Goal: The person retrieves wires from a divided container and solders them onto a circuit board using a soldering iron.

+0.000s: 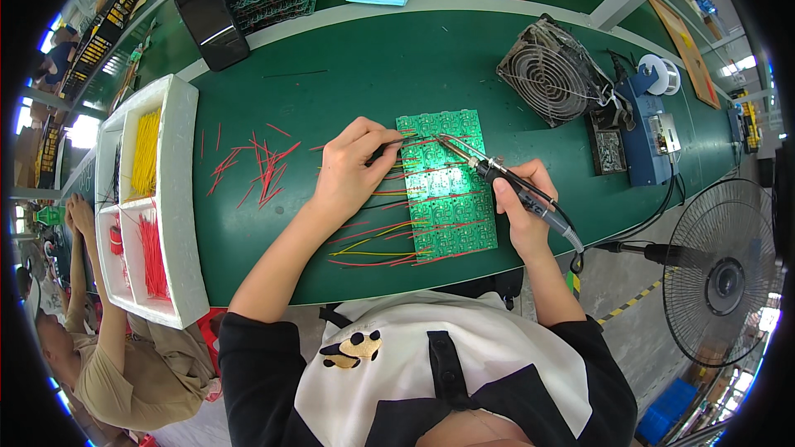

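A green circuit board panel (450, 236) lies on the green bench, with red, yellow and black wires running from its left side and across it. My left hand (352, 170) is closed in a pinch at the panel's upper left edge, on what looks like a thin dark wire (396, 142); the fingers partly hide it. In my right hand (527, 211) is a soldering iron (511, 182), gripped like a pen. Its tip points left at the upper part of the panel, close to the pinched fingers. Loose red wires (269, 165) lie left of my left hand.
A white foam box (186, 223) of yellow and red wires stands left. At right are a dusty fan unit (546, 70), a blue soldering station (650, 145) and a standing fan (725, 281). A phone (211, 23) rests far left. Another person (137, 364) sits beyond the box.
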Available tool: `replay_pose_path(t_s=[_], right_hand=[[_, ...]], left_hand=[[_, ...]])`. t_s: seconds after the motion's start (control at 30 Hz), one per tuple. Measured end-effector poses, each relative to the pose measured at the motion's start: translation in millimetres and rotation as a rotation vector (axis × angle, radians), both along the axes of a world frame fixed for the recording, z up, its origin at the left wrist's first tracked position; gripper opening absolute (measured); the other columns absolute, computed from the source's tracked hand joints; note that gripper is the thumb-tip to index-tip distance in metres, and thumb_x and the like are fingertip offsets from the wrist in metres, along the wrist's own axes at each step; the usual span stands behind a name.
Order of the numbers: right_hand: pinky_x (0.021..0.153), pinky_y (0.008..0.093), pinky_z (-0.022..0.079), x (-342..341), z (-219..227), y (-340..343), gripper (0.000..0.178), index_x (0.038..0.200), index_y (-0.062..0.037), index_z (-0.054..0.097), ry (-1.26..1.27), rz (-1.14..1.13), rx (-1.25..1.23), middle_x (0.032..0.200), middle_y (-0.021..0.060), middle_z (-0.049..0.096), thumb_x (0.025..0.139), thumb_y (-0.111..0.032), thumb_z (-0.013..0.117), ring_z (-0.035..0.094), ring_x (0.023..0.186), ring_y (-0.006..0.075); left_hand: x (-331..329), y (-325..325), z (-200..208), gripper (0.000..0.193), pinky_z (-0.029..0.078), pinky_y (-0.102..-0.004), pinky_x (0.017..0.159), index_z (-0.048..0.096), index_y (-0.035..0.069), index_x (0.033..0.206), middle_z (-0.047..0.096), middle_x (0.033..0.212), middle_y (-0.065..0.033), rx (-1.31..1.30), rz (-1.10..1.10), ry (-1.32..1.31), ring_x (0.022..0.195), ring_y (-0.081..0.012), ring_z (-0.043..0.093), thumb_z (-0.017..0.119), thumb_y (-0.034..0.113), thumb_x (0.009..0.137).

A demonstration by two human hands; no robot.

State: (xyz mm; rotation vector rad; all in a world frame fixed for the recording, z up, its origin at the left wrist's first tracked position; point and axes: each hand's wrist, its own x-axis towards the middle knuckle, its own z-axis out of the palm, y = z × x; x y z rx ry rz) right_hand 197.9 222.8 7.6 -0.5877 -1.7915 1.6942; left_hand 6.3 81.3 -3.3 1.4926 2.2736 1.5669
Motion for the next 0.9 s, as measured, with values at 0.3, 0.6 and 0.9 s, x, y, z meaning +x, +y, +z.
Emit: replay_pose_path(t_s=[0.3, 0.6, 0.9], right_hand=[[0.046, 0.0189, 0.034, 3.7, -3.5, 4.7, 0.017, 0.084, -0.0027, 0.046, 0.132, -0.132, -0.001, 0.061, 0.0018, 0.051, 0.083, -0.011, 0.062, 0.045, 0.05, 0.0053], [0.04, 0.0167, 0.026, 26.4, -4.7, 20.6, 0.017, 0.085, -0.003, 0.046, 0.154, -0.408, 0.081, 0.054, 0.0017, 0.049, 0.084, -0.013, 0.06, 0.038, 0.043, 0.0031], [0.039, 0.0166, 0.031, 31.7, -4.5, 19.7, 0.017, 0.085, -0.0021, 0.045, 0.179, -0.43, 0.077, 0.056, 0.0043, 0.051, 0.085, -0.011, 0.059, 0.041, 0.042, 0.0044]], left_hand=[[-0.4, -0.2, 0.5, 0.014, 0.033, -0.0213, 0.044, 0.066, 0.001, 0.086, 0.057, 0.075, -0.0028, -0.002, -0.001, -0.004, 0.049, -0.0066, 0.04, 0.065, -0.002, 0.072], [1.3, 0.8, 1.4, 0.013, 0.031, -0.0217, 0.043, 0.065, 0.0, 0.086, 0.058, 0.076, -0.0033, 0.002, 0.022, 0.009, 0.047, -0.0071, 0.036, 0.066, -0.002, 0.072], [-6.0, -7.4, 21.3, 0.014, 0.046, -0.0245, 0.06, 0.065, 0.0, 0.087, 0.06, 0.08, -0.0083, 0.027, 0.061, 0.074, 0.067, -0.0155, 0.058, 0.061, -0.005, 0.075]])
